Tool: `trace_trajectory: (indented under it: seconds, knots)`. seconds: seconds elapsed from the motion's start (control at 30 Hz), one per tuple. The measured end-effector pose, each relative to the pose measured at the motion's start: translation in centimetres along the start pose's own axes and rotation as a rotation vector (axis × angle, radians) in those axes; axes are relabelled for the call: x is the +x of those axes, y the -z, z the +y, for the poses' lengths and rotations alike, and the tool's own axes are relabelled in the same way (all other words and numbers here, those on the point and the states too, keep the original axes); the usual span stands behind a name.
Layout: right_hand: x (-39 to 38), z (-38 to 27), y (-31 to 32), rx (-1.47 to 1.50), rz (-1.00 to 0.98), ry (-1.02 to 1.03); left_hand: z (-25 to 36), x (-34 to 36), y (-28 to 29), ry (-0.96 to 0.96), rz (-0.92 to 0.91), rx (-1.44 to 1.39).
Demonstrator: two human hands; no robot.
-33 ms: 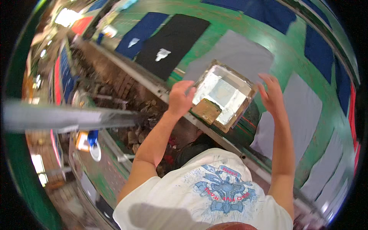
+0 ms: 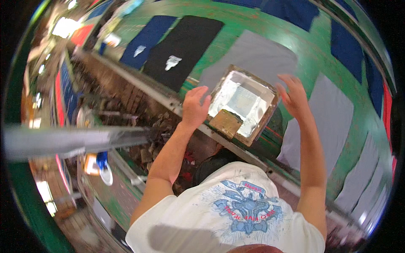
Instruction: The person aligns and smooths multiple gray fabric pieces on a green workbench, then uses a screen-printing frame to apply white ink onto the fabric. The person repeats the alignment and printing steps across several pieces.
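A screen-printing frame [image 2: 260, 122] with worn wooden sides lies tilted across the near end of a grey cloth piece [image 2: 253, 52]. White ink coats the inside around a paler rectangular window. A brown, stained squeegee-like block [image 2: 227, 123] rests at the frame's near left corner. My left hand [image 2: 195, 109] is beside the left edge, thumb and fingers apart, holding nothing. Off the right edge, my right hand [image 2: 294, 98] is raised with loosely curved, spread fingers, also holding nothing. Whether either hand touches the frame is hard to tell.
A black cloth piece [image 2: 185, 46] and a navy one [image 2: 147, 38], each bearing a white print, lie left on the green table [image 2: 198, 78]. More grey cloth [image 2: 327, 118] lies right. A metal rail [image 2: 143, 83] edges the table. A blurred pole [image 2: 76, 137] crosses at left.
The view has shifted slightly, moving the cloths a little left in the picture. My hands stay on either side of the frame; the right hand's fingers have moved a little.
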State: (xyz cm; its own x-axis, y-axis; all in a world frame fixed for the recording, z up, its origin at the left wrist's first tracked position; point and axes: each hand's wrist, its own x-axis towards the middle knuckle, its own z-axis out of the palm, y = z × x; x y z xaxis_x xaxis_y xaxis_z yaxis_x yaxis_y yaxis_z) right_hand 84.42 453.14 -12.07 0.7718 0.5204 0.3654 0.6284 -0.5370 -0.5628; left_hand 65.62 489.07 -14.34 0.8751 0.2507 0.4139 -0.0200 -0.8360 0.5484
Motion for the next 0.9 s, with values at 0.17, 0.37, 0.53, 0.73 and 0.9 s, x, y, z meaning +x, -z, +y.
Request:
trace_trajectory:
  seconds: [0.17,0.37,0.53,0.73,0.9]
  knots:
    - [6.2,0.0,-6.0,0.047,-0.132,-0.139,-5.4,2.6,-3.0,-0.017,-0.241,-0.234]
    - [10.4,0.9,-9.2,-0.011,-0.521,-0.333,-6.7,2.1,-4.0,-0.039,-0.287,-0.355]
    - [11.5,1.8,-9.8,0.032,-0.615,-0.439,-6.4,1.5,-4.6,0.063,-0.281,-0.494]
    - [13.2,2.5,-10.0,-0.014,-0.691,-0.521,-6.6,1.4,-4.4,-0.045,-0.196,-0.553]
    - [13.9,3.1,-9.4,-0.003,-0.661,-0.676,-6.4,1.1,-4.0,-0.086,-0.113,-0.625]
